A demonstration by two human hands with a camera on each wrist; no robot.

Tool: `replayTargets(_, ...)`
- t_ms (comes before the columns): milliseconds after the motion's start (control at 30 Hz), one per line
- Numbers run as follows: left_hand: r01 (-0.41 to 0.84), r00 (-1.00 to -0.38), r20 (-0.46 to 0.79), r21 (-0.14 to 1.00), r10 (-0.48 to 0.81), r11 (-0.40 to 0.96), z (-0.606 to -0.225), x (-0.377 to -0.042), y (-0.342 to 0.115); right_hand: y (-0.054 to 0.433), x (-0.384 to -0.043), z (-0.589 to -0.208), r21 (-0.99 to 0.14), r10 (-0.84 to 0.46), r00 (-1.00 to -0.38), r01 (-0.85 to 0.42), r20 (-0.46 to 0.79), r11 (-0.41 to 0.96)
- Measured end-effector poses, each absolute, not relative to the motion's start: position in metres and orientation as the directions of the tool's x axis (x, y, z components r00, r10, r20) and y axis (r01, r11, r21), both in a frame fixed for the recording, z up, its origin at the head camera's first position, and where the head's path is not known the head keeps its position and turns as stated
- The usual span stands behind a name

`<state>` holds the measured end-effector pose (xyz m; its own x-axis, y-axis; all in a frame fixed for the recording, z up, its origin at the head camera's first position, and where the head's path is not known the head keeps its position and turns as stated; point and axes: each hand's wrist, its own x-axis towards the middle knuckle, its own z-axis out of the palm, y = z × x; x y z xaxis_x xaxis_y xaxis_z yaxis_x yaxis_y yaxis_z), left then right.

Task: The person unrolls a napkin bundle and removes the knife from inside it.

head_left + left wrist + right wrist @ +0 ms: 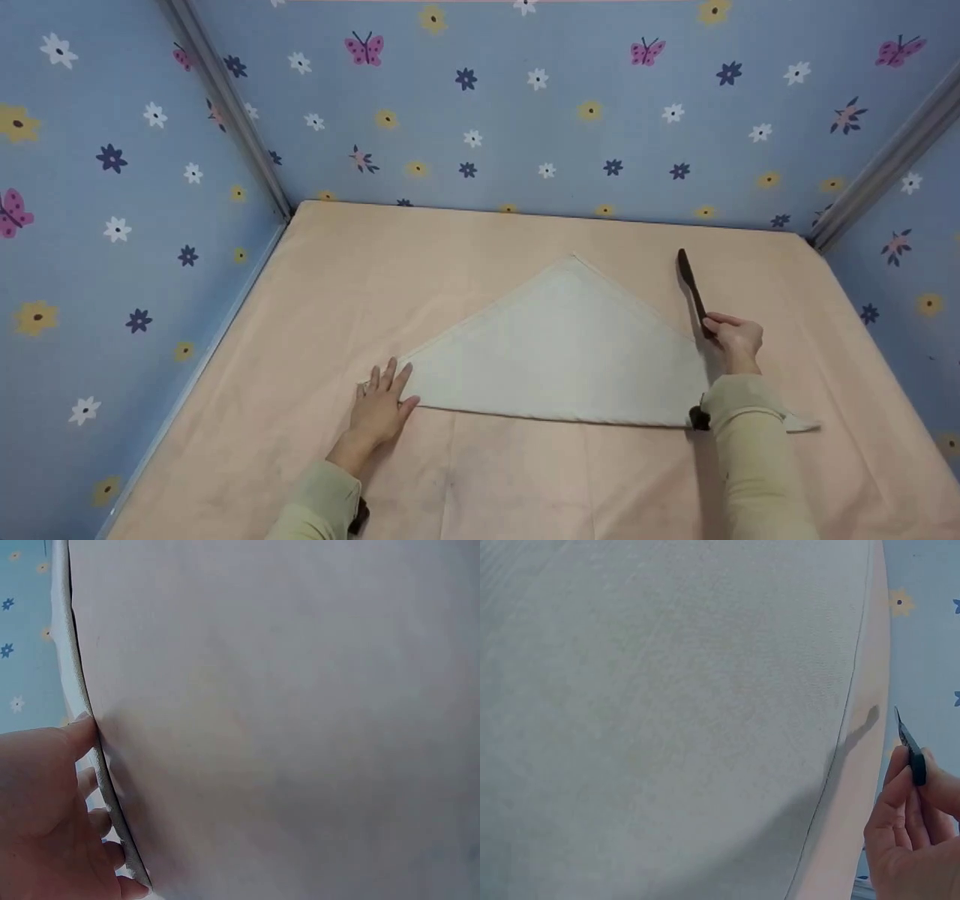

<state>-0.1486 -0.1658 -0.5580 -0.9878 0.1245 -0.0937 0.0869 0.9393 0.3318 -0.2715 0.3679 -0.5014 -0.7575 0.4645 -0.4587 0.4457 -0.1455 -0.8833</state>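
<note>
A white cloth napkin (555, 352), folded into a triangle, lies with its long folded edge toward me and its peak pointing away. My left hand (381, 405) rests on the napkin's left corner with fingers spread; in the left wrist view its fingertips (84, 727) lie along the folded edge. My right hand (736, 339) pinches a dark table knife (691, 285) by one end, over the napkin's right side. The knife's other end points away from me. In the right wrist view the knife (911, 750) shows nearly end-on between thumb and fingers. My right forearm hides part of the napkin's right corner.
A peach cloth (525, 480) with faint creases covers the table. Blue panels (510, 97) printed with flowers and butterflies stand at the back and both sides, with grey posts (232, 105) at the corners.
</note>
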Motion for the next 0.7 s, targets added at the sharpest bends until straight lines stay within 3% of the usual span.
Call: replayTargets(700, 0.072, -0.988, -0.105, 0.322, 0.111, 0.944, -0.558, -0.15, -0.165, 0.359, -0.282, -0.521, -0.854, 0.499, -0.739, 0.52, -0.453, -0.005)
